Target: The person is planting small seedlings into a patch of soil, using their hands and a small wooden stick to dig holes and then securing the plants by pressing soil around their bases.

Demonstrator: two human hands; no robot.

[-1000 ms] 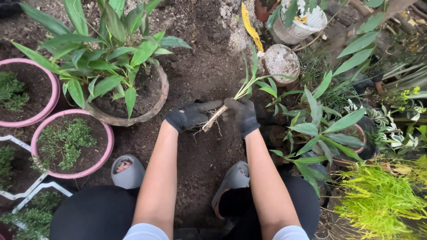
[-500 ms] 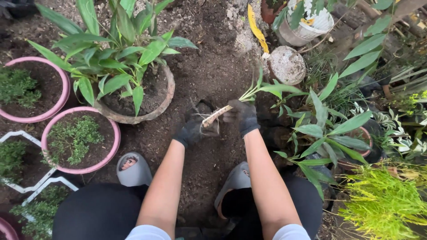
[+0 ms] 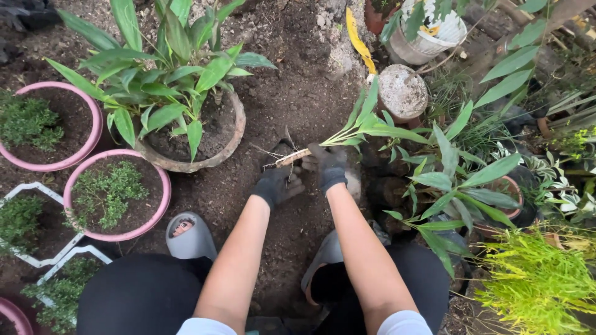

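My right hand [image 3: 328, 166], in a dark glove, has its grip closed on a pale-stemmed, green-leaved uprooted plant [image 3: 347, 133]. My gloved left hand [image 3: 277, 183] touches its root end over the dark soil [image 3: 298, 93]; I cannot tell its grip.

Packages: none in view — only soil, pots and plants around the grip.
Labels: none to be seen on any pot or plant.
Signs: none.
Screens: none.
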